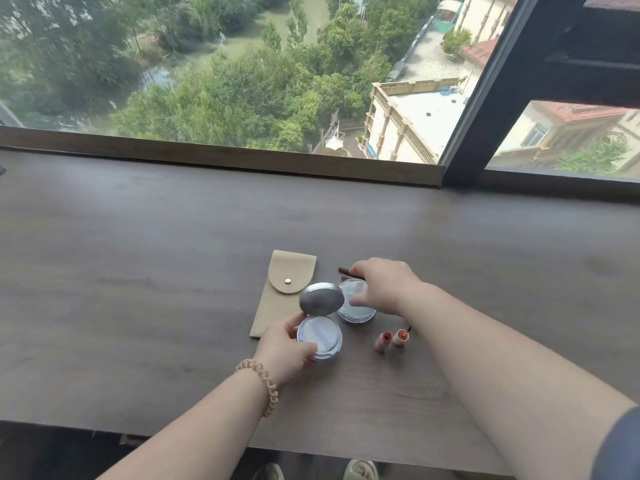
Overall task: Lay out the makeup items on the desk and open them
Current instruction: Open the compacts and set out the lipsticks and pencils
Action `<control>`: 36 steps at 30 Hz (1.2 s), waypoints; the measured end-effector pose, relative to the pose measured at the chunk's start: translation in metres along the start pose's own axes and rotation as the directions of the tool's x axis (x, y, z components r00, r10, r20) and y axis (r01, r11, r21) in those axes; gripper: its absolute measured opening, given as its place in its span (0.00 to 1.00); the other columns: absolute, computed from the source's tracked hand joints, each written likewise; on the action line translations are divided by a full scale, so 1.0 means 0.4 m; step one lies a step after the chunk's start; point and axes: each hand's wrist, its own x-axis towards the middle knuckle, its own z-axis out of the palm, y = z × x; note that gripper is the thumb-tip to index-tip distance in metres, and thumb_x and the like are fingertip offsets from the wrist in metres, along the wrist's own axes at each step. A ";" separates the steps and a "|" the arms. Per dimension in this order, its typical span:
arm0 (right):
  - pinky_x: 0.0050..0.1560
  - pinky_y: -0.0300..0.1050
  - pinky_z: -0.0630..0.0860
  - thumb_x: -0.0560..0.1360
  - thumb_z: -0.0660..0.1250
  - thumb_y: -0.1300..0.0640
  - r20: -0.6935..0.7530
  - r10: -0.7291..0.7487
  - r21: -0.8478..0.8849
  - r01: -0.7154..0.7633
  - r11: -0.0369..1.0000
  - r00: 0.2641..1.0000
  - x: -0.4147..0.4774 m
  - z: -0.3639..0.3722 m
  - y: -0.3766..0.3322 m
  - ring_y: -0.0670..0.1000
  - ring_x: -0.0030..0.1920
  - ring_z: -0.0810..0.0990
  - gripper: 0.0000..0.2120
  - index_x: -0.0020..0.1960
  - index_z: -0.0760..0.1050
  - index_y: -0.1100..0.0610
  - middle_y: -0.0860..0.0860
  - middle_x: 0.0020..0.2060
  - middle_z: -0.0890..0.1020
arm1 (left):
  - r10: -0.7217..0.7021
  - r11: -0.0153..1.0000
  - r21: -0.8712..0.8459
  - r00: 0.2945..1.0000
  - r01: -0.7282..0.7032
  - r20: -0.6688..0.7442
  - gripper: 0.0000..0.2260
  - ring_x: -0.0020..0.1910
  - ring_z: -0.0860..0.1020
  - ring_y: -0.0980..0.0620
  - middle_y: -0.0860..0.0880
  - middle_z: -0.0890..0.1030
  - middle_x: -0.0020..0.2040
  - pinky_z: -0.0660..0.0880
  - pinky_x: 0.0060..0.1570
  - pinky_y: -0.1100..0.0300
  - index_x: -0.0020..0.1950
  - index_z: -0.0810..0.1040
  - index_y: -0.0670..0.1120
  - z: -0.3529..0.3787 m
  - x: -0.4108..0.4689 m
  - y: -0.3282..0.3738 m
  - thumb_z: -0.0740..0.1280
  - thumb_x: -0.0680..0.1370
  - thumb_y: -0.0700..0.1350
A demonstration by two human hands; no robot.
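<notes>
A round silver compact (320, 337) stands open on the dark wooden desk (138, 271), its lid (321, 299) tipped up. My left hand (284, 348) grips the compact's base from the left. Right behind it sits a second round pot (356, 304) with a pale top. My right hand (384, 285) rests over that pot, fingers on its far rim, and seems to touch a thin dark stick (348, 271) lying behind it. Two small orange-red lipstick tubes (393, 339) lie just right of the compact, partly under my right forearm. A beige snap pouch (280, 292) lies flat on the left.
A raised wooden sill (221, 157) and a large window with a dark frame (485, 109) run along the desk's far edge. The desk's near edge (311, 448) is close to my body, with slippered feet below it.
</notes>
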 end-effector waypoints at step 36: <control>0.54 0.48 0.79 0.64 0.74 0.52 -0.164 -0.225 0.874 0.247 0.419 0.960 -0.170 -0.219 -0.073 0.56 0.54 0.81 0.24 0.59 0.77 0.55 0.59 0.53 0.81 | 0.423 0.829 -0.533 0.814 -0.171 0.397 0.35 0.50 0.80 0.40 0.42 0.77 0.65 0.78 0.47 0.52 0.71 0.67 0.46 -0.036 -0.109 0.281 0.74 0.66 0.50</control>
